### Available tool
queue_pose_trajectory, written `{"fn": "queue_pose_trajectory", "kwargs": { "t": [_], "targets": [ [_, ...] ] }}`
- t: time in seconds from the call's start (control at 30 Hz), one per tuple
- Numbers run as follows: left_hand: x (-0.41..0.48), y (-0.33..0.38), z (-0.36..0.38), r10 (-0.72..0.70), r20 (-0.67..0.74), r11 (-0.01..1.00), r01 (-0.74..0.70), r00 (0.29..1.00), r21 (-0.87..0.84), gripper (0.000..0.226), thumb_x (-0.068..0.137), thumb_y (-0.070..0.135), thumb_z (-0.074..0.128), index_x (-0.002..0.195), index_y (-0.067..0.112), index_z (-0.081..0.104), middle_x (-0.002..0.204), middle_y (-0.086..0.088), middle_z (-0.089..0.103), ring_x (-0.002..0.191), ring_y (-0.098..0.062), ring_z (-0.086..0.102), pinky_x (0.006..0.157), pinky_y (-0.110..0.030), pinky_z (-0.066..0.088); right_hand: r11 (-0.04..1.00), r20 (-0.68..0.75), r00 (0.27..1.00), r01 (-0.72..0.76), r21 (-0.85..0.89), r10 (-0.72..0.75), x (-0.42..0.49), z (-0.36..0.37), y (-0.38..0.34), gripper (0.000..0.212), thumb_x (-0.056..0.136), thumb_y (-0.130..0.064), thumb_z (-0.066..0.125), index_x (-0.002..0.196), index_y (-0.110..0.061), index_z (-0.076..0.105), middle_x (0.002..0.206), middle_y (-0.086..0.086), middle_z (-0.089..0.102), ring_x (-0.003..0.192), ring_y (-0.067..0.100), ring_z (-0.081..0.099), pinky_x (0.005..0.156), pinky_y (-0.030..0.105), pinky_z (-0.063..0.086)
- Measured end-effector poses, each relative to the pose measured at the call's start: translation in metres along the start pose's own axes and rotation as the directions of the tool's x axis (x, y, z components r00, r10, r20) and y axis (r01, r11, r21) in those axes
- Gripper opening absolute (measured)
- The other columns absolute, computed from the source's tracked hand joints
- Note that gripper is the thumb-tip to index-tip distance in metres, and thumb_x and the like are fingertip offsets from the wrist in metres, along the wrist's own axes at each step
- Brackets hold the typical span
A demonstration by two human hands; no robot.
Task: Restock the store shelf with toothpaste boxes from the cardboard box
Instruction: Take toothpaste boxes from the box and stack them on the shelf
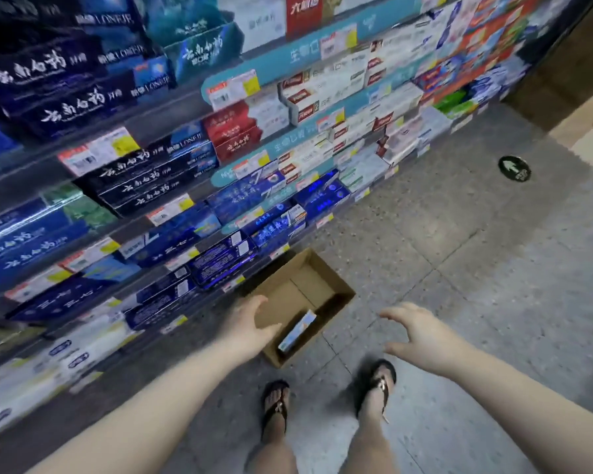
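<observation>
Hovering spread and empty, left hand (250,326) sits nearest toothpaste box (297,331), at its 3 o'clock, long axis 1-to-7; right hand (421,333) spread too.

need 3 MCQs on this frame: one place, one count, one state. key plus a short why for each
1. Where is the cardboard box?
A. On the floor at the foot of the shelf
B. On a trolley
C. On the top shelf row

2. How many toothpaste boxes lie in it?
A. None
B. One
C. Six

3. How are the hands?
A. Both open, holding nothing
B. The left grips a toothpaste box
C. Both grip a price tag

Key:
1 A: it sits on the floor tiles right by the lowest shelf row.
2 B: a single toothpaste box lies at its near end, and the rest of the bottom is bare.
3 A: the left hand and right hand have fingers spread with nothing in them.
</observation>
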State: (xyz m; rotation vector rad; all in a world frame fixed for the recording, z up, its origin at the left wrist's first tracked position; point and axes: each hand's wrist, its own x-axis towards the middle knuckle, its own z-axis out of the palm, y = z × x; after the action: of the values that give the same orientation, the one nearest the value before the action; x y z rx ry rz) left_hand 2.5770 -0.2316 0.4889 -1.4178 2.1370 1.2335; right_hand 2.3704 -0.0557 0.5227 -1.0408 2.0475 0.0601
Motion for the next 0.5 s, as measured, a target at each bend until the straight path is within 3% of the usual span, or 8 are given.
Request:
{"fn": "queue_pose_trajectory", "kwargs": {
  "t": [0.13,0.23,0.33,0.4,0.5],
  "targets": [
    [0.026,-0.012,0.022,-0.106,-0.027,0.991,0.103,0.994,-0.081,0.056,0.081,0.038,0.064,0.131,0.022,0.045,0.13,-0.004,0.054,0.117,-0.023,0.053,0.099,-0.037,0.044,0.995,0.091,0.992,0.095,-0.037,-0.091,0.084,-0.011,0.019,0.058,0.083,-0.036,0.061,0.135,-0.023,0.041,0.138,0.001,0.045,0.127,0.018,0.042,0.103,0.027,0.035],
    [0.049,-0.01,0.045,-0.194,-0.079,0.968,0.178,0.978,-0.177,0.052,0.081,0.033,0.065,0.128,0.015,0.051,0.118,-0.001,0.054,0.115,-0.022,0.053,0.09,-0.032,0.045,0.986,0.206,0.967,0.162,-0.037,-0.151,0.153,-0.01,0.035,0.058,0.084,-0.033,0.061,0.137,-0.02,0.039,0.142,0.0,0.043,0.129,0.017,0.042,0.101,0.023,0.034],
    [0.082,-0.013,0.076,-0.29,-0.125,0.935,0.253,0.949,-0.249,0.047,0.076,0.039,0.063,0.113,0.011,0.059,0.102,-0.002,0.051,0.098,-0.021,0.055,0.079,-0.035,0.045,0.957,0.283,0.937,0.253,-0.144,-0.205,0.218,0.003,0.051,0.057,0.084,-0.035,0.062,0.135,-0.024,0.04,0.137,0.002,0.047,0.123,0.02,0.047,0.098,0.029,0.039],
    [0.107,-0.018,0.101,-0.337,-0.124,0.917,0.296,0.933,-0.265,0.028,0.084,0.027,0.063,0.106,0.011,0.06,0.1,-0.008,0.051,0.09,-0.02,0.052,0.076,-0.036,0.044,0.936,0.31,0.921,0.301,-0.184,-0.236,0.258,0.017,0.057,0.052,0.083,-0.031,0.063,0.131,-0.023,0.046,0.131,0.004,0.052,0.118,0.023,0.051,0.096,0.032,0.042],
    [0.143,-0.036,0.141,-0.376,-0.14,0.899,0.325,0.916,-0.292,0.032,0.087,0.023,0.059,0.115,0.01,0.057,0.111,-0.014,0.054,0.095,-0.025,0.053,0.081,-0.038,0.045,0.911,0.352,0.901,0.346,-0.226,-0.255,0.314,0.051,0.065,0.043,0.082,-0.03,0.063,0.123,-0.021,0.053,0.123,0.008,0.056,0.109,0.025,0.055,0.091,0.033,0.046]
  ]
}}
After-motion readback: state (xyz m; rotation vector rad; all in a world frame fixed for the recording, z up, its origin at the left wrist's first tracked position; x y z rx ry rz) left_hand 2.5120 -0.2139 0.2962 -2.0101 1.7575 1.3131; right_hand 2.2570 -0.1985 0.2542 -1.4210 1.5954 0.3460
